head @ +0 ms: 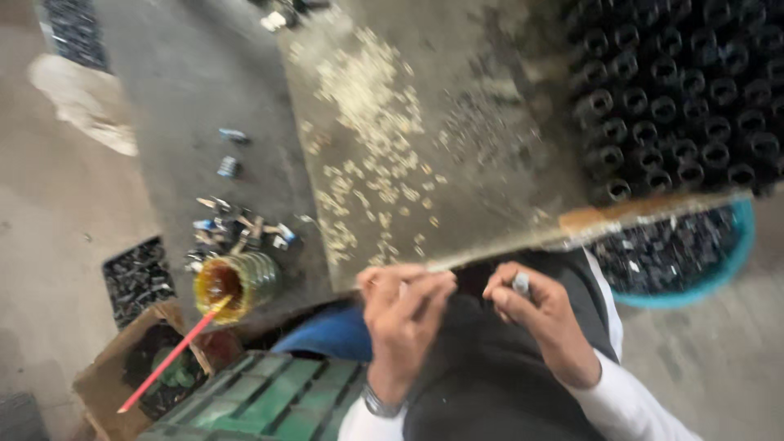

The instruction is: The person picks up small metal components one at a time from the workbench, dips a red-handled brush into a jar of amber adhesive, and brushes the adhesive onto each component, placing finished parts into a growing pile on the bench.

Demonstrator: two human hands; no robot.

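My left hand (404,314) is at the near edge of a worn metal work table (490,122), fingers curled together around something small that blur hides. My right hand (535,314) sits beside it over my dark lap, pinching a small light-coloured cylindrical piece (520,283) between thumb and fingers. Many small pale pieces (367,139) are scattered across the table top. A dense block of black tubular parts (686,90) stands upright at the table's far right.
A glass jar (237,282) of amber liquid with a red stick (167,359) stands at left, by small scattered parts (237,229). A cardboard box (131,367), a green crate (261,400) and a teal tub (694,261) of dark parts surround me.
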